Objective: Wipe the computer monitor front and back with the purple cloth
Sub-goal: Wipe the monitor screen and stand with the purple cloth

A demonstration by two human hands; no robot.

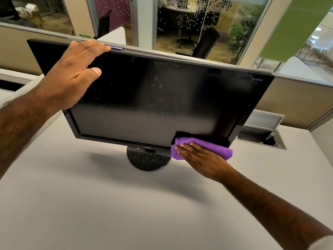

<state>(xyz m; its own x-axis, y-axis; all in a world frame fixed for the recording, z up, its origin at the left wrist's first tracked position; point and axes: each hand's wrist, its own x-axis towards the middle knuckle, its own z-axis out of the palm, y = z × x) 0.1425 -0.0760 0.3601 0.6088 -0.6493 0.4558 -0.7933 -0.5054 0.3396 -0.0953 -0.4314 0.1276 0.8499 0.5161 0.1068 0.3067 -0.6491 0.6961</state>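
Observation:
A black computer monitor (153,98) stands on a round black base (148,159) on the grey desk, its dark screen speckled with dust. My left hand (72,74) lies over the monitor's upper left corner, fingers reaching along the top edge, thumb on the screen. A folded purple cloth (210,147) sits against the lower right part of the screen at the bottom bezel. My right hand (200,157) presses the cloth flat with straight fingers.
The grey desk (108,204) spreads in front of the monitor. An open cable hatch (261,136) sits at the back right of the desk. A beige partition (292,103) runs behind the monitor, with glass walls and office chairs beyond it.

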